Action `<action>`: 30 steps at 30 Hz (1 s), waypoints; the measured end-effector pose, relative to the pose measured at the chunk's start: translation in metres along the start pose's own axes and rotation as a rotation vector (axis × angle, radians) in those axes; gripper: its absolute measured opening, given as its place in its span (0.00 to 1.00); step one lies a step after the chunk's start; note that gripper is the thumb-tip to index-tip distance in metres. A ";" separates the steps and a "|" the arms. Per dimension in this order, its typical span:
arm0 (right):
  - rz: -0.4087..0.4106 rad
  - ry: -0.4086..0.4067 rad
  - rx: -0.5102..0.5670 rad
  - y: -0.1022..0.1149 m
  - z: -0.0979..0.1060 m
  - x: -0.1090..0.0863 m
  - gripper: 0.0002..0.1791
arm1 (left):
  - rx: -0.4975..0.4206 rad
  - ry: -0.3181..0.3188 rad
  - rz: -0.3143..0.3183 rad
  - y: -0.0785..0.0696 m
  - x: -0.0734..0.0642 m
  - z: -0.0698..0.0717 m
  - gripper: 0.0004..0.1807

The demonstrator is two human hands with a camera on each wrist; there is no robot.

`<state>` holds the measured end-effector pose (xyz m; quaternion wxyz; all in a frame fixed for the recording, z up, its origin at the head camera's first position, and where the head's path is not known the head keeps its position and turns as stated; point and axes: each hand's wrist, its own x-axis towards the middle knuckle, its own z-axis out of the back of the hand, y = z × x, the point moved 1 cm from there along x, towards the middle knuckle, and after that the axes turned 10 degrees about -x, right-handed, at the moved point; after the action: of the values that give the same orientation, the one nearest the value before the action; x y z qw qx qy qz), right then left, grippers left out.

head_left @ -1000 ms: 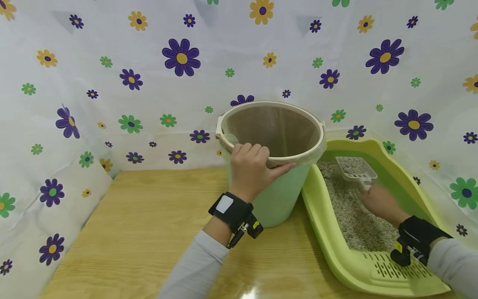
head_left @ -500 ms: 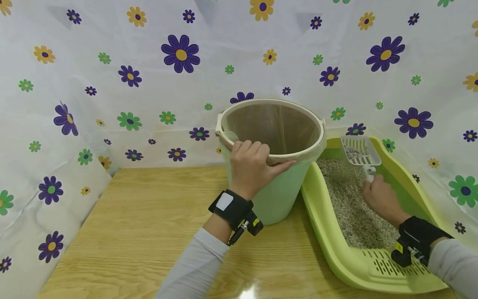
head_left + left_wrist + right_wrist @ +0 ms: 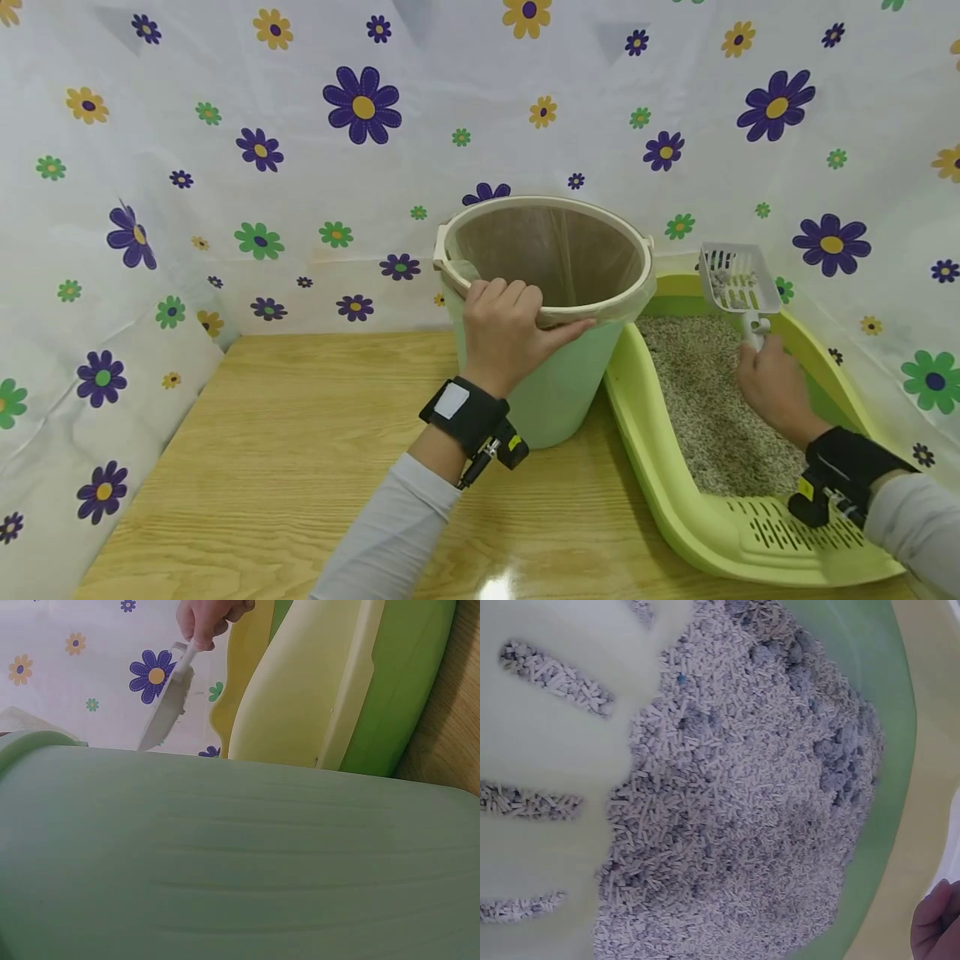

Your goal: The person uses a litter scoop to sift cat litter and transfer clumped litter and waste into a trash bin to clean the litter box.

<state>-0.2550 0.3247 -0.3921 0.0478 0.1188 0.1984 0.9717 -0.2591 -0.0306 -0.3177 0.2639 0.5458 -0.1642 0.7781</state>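
My left hand [image 3: 504, 333] grips the front rim of a pale green trash bin [image 3: 551, 396], fingers over the edge and thumb along the outside. A clear liner hangs over the bin's rim. My right hand [image 3: 780, 387] holds a white slotted litter scoop [image 3: 767, 290] by its handle, raised above the far end of a yellow-green litter box [image 3: 651, 433]. A few greyish clumps lie in the scoop. Pellet litter [image 3: 720, 417] covers the box floor; the right wrist view shows grey clumps [image 3: 840, 761] near its edge. The left wrist view catches the scoop side-on, apart from the bin.
The litter box stands close against the bin's right side, with a slotted step [image 3: 795, 529] at its near end. Both rest on a wood-grain table [image 3: 300, 450]. Flower-print sheeting [image 3: 420, 75] rises behind and at both sides.
My right hand has lifted the scoop up from the litter to above the box's far rim, and loose litter has dropped through its slots. The left hand keeps its grip on the bin.
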 end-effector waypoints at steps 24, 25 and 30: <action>0.055 -0.058 -0.125 -0.012 0.023 0.005 0.22 | -0.016 -0.025 -0.007 0.000 0.001 0.000 0.40; 0.065 -0.052 -0.163 -0.013 0.024 0.005 0.21 | -0.017 -0.026 -0.007 0.000 0.000 0.000 0.40; 0.189 -0.064 -0.322 -0.015 0.025 0.002 0.13 | -0.014 -0.020 -0.003 -0.001 0.001 0.000 0.40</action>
<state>-0.2498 0.3484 -0.3752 -0.0187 0.1587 0.0265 0.9868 -0.2586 -0.0303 -0.3171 0.2671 0.5518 -0.1714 0.7712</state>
